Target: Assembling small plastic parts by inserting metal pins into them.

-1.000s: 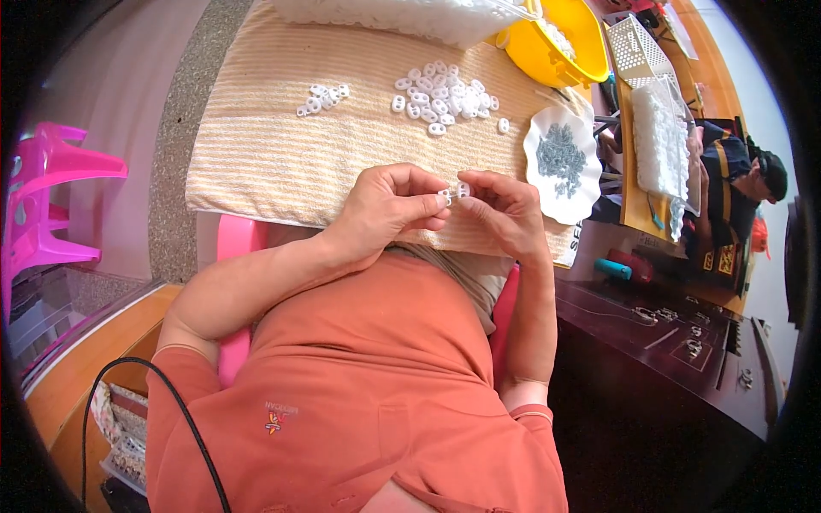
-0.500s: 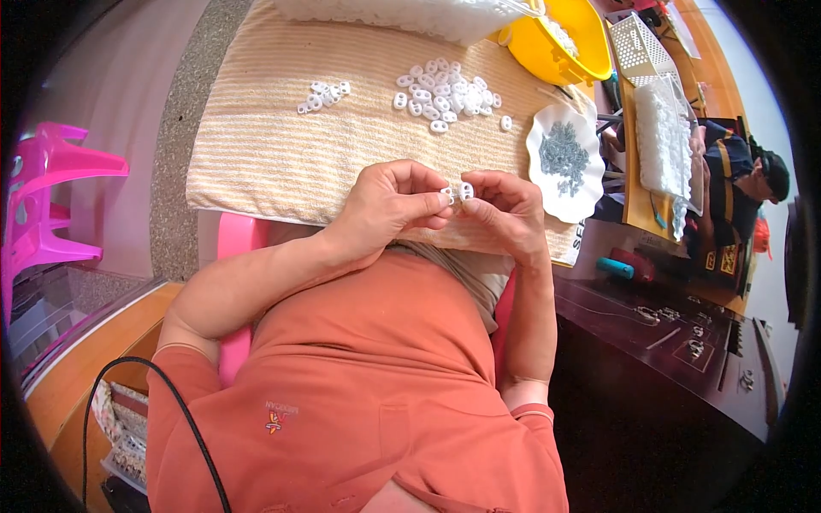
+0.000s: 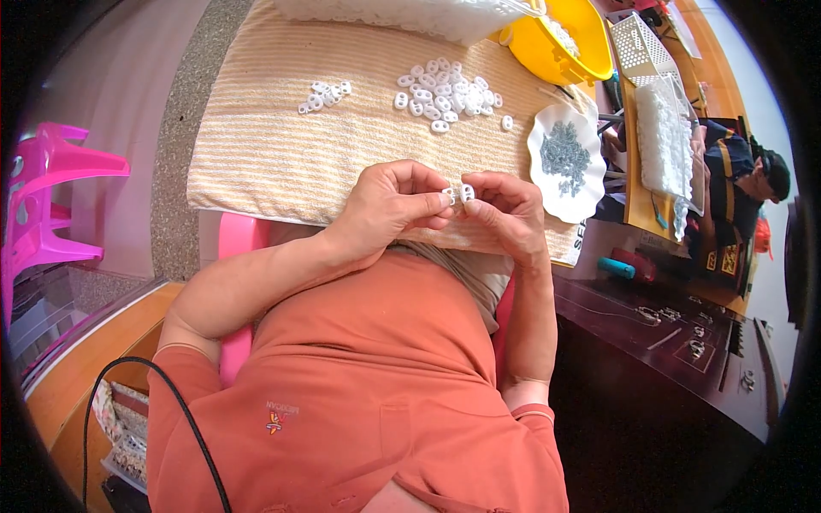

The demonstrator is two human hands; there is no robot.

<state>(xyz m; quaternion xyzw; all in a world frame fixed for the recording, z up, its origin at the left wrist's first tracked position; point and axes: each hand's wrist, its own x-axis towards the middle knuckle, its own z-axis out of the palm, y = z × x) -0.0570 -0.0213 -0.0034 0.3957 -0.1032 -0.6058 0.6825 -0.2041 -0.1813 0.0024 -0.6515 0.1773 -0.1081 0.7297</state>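
While pinched between two hands (image 3: 453, 205): one white ring (image 3: 467, 191)

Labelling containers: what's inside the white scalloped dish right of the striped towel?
The white scalloped dish holds a heap of small grey-green parts, too small to identify. The dish floor beneath the heap is covered; only the white rim shows.

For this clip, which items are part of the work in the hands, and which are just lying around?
In use:
- left hand and right hand, pinching a small white plastic ring piece
- larger pile of white plastic rings
- smaller pile of white rings
- white dish of small grey parts
- striped beige towel

Lying about:
- yellow plastic bowl
- pink plastic stool
- white mesh basket
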